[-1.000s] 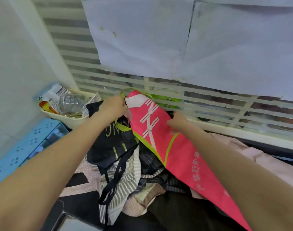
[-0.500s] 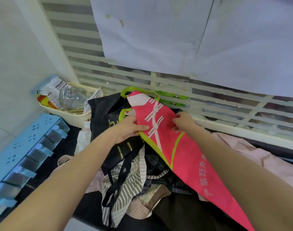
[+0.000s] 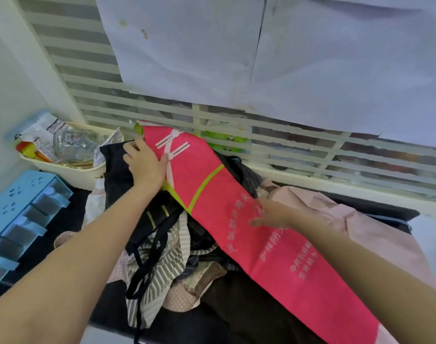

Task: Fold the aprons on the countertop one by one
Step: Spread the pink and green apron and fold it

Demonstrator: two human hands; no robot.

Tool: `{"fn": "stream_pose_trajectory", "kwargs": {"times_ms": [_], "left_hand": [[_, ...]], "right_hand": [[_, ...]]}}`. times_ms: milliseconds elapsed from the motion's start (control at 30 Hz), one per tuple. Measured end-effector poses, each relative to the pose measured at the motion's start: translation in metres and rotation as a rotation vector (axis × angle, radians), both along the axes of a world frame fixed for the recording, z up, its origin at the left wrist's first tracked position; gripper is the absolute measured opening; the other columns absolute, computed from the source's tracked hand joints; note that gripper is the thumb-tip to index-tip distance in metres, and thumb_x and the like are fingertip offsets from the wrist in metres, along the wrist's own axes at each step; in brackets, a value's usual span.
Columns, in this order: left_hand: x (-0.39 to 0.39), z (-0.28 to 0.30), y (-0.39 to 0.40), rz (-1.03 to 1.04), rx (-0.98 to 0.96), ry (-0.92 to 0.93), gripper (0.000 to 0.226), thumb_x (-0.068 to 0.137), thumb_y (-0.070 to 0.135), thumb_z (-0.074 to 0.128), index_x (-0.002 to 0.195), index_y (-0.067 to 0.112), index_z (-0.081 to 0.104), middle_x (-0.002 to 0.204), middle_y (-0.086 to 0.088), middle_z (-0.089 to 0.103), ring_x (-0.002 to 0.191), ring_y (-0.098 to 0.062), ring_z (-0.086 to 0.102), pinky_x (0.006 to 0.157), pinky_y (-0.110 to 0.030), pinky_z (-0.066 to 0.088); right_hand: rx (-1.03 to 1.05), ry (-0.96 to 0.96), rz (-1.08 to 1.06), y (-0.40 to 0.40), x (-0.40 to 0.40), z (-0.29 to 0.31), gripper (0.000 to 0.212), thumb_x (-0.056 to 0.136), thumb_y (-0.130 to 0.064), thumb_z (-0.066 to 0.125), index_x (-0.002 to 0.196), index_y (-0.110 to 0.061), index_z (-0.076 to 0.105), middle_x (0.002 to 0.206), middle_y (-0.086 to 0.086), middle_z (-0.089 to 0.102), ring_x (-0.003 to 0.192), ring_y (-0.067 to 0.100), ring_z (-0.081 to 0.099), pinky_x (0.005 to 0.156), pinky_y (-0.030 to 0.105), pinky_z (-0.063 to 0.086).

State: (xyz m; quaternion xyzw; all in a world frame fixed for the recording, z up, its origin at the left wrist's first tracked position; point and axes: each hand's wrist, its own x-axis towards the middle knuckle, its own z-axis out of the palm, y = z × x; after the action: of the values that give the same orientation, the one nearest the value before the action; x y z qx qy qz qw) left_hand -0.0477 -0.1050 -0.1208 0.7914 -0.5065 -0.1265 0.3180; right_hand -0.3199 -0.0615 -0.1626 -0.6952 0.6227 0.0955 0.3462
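Lying as a long folded strip across the heap on the dark countertop (image 3: pixel 63 219), the pink apron (image 3: pixel 236 219) runs from the window grille (image 3: pixel 311 155) down toward your right side. Half a second ago both your hands pinched it near its top end; now your left hand (image 3: pixel 145 165) lies flat on its upper left edge, fingers straight, thumb against the pink cloth, over the black apron (image 3: pixel 117 170). Your right hand (image 3: pixel 271 214) has slid down the strip to the printed white lettering and rests there open, fingers spread, a little blurred. Under the strip the striped apron (image 3: pixel 162 266) and the pale pink cloth (image 3: pixel 336 214) lie as before. The cream basket (image 3: pixel 70 172) and blue rack (image 3: pixel 21 207) stand at your left.
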Motion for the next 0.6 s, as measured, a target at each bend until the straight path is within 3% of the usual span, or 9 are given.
{"fn": "stream_pose_trajectory", "kwargs": {"times_ms": [67, 200, 267, 367, 433, 500, 533, 600], "left_hand": [[-0.019, -0.004, 0.019, -0.027, -0.038, -0.232, 0.062, 0.086, 0.018, 0.060, 0.139, 0.003, 0.031, 0.142, -0.022, 0.028, 0.127, -0.039, 0.031, 0.100, -0.048, 0.032], [-0.056, -0.022, 0.050, -0.267, -0.205, -0.764, 0.065, 0.065, 0.010, 0.061, 0.128, 0.004, 0.048, 0.131, -0.023, 0.050, 0.114, -0.039, 0.051, 0.092, -0.049, 0.042], [-0.079, -0.026, 0.064, -0.359, -0.295, -0.882, 0.060, 0.065, 0.007, 0.054, 0.126, 0.006, 0.050, 0.129, -0.022, 0.052, 0.118, -0.037, 0.045, 0.098, -0.050, 0.038], [-0.121, -0.046, 0.095, -0.641, -0.361, -0.885, 0.044, 0.073, 0.008, 0.042, 0.111, 0.010, 0.064, 0.123, -0.017, 0.060, 0.116, -0.031, 0.045, 0.102, -0.046, 0.031], [-0.150, -0.064, 0.124, -0.885, -0.240, -0.870, 0.045, 0.073, 0.013, 0.040, 0.108, 0.012, 0.068, 0.121, -0.013, 0.062, 0.113, -0.031, 0.051, 0.094, -0.043, 0.039], [-0.174, -0.076, 0.149, -1.109, 0.071, -0.924, 0.047, 0.080, 0.016, 0.048, 0.126, 0.012, 0.054, 0.138, -0.013, 0.046, 0.123, -0.032, 0.044, 0.096, -0.040, 0.038], [-0.186, -0.084, 0.162, -1.159, 0.275, -0.954, 0.053, 0.084, 0.019, 0.052, 0.135, 0.012, 0.042, 0.145, -0.013, 0.034, 0.129, -0.032, 0.036, 0.099, -0.040, 0.033], [-0.202, -0.087, 0.180, -1.162, 0.468, -1.009, 0.065, 0.086, 0.027, 0.058, 0.141, 0.011, 0.027, 0.148, -0.014, 0.020, 0.132, -0.031, 0.027, 0.101, -0.040, 0.027]], "right_hand": [[-0.072, 0.128, 0.009, 0.013, -0.021, -0.010, 0.066, 0.087, -0.041, 0.061, 0.137, -0.004, 0.039, 0.124, 0.006, 0.051, 0.110, 0.024, 0.050, 0.084, 0.022, 0.044], [-0.037, 0.148, -0.091, 0.030, -0.060, -0.027, 0.061, 0.091, -0.031, 0.059, 0.140, -0.008, 0.031, 0.134, 0.014, 0.043, 0.112, 0.027, 0.051, 0.087, 0.031, 0.044], [-0.052, 0.130, -0.118, 0.038, -0.080, -0.032, 0.060, 0.091, -0.028, 0.058, 0.141, -0.011, 0.031, 0.135, 0.013, 0.043, 0.110, 0.026, 0.052, 0.084, 0.029, 0.044], [-0.113, 0.149, -0.103, 0.049, -0.109, -0.041, 0.058, 0.088, -0.035, 0.061, 0.137, -0.015, 0.037, 0.135, 0.010, 0.047, 0.113, 0.026, 0.053, 0.094, 0.037, 0.045], [-0.144, 0.080, -0.139, 0.058, -0.126, -0.044, 0.053, 0.089, -0.032, 0.061, 0.134, -0.011, 0.041, 0.133, 0.012, 0.048, 0.117, 0.028, 0.051, 0.098, 0.037, 0.040], [-0.251, 0.017, -0.185, 0.066, -0.144, -0.043, 0.045, 0.089, -0.023, 0.061, 0.128, -0.005, 0.047, 0.130, 0.013, 0.048, 0.120, 0.029, 0.048, 0.099, 0.035, 0.034], [-0.301, -0.016, -0.208, 0.073, -0.156, -0.041, 0.042, 0.088, -0.019, 0.061, 0.125, -0.002, 0.050, 0.128, 0.015, 0.050, 0.118, 0.030, 0.049, 0.097, 0.035, 0.034], [-0.315, -0.086, -0.244, 0.086, -0.173, -0.038, 0.037, 0.087, -0.014, 0.062, 0.117, 0.004, 0.054, 0.121, 0.020, 0.054, 0.111, 0.032, 0.052, 0.091, 0.033, 0.038]]}}
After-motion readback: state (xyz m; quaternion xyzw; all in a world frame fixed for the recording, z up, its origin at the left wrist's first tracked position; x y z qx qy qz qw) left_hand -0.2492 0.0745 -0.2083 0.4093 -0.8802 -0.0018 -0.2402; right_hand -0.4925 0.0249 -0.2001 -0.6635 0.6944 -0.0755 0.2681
